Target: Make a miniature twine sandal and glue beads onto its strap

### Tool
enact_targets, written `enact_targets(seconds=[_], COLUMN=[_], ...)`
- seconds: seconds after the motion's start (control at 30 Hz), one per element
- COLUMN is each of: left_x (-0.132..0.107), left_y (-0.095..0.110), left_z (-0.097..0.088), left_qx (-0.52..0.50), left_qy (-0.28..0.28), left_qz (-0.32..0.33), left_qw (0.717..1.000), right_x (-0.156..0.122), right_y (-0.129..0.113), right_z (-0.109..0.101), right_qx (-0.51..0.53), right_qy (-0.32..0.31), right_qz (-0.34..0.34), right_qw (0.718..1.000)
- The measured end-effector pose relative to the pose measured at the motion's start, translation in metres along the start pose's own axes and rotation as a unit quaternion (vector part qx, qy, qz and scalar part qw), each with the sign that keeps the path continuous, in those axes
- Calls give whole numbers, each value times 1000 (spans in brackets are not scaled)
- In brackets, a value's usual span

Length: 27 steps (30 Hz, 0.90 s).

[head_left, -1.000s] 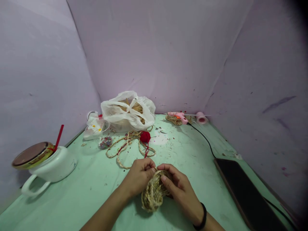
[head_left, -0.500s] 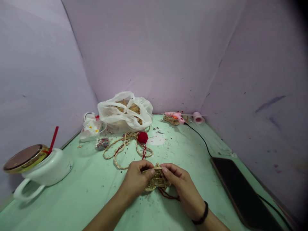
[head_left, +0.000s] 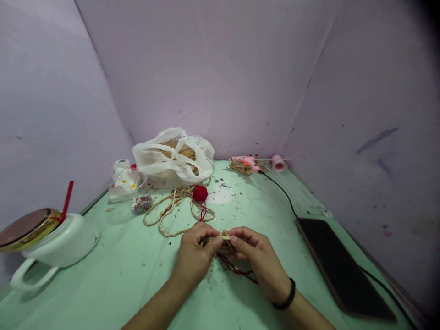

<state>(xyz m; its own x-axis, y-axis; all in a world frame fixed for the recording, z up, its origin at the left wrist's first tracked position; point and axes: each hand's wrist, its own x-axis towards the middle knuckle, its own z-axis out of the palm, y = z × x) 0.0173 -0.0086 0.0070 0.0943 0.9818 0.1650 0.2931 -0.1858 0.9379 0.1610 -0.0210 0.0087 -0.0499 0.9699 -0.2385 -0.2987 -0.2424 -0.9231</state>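
Observation:
My left hand [head_left: 195,253] and my right hand [head_left: 261,255] meet over the near middle of the table. Between them is a piece of braided straw [head_left: 225,246], pinched by thumb and fingers from both sides. Its upper edge shows as a pale strip between my thumb tips; the fingers cover much of the rest. Dark red yarn strands [head_left: 237,271] trail below it toward my right wrist. Just beyond my left hand lies a loose, looped straw braid [head_left: 165,230], with a red ball of yarn [head_left: 200,193] on its right side.
A white plastic bag [head_left: 154,160] of straw stands at the back. To the left are a white pot [head_left: 65,243] with a tilted amber lid [head_left: 27,227], a clear tub [head_left: 115,195] and beads [head_left: 141,204]. A pink glue gun [head_left: 249,162] and dark phone [head_left: 343,270] lie right.
The straw piece has tipped between my hands, so less of its woven face shows. Both hands keep their pinch. The whole view has shifted slightly.

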Motion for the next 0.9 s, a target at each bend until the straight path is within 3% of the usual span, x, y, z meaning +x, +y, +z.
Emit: enact_targets(seconds=[0.2,0.43,0.53,0.7,0.9], left_x=[3,23,25,18,17], left_y=[9,22,22,16,9], left_z=[-1,-14,-11,-3,-1], left_qx=[-42,-31,-20,37,28], left_qy=[-14,-147,-185,-144,-91], left_qz=[-66,-142,-125,-42,-61], left_qw=[997,979,975,988,994], right_x=[3,5,3,2,5], right_y=[2,-3,-7,-6,-1], right_z=[-2,-6,-6,-5,-2], right_qx=[-40,-90,-100,-99,-105], right_qy=[2,-46,-60,-58,13], right_qz=[-37,-71,-62,-49,-47], right_qw=[999,992,991,992,993])
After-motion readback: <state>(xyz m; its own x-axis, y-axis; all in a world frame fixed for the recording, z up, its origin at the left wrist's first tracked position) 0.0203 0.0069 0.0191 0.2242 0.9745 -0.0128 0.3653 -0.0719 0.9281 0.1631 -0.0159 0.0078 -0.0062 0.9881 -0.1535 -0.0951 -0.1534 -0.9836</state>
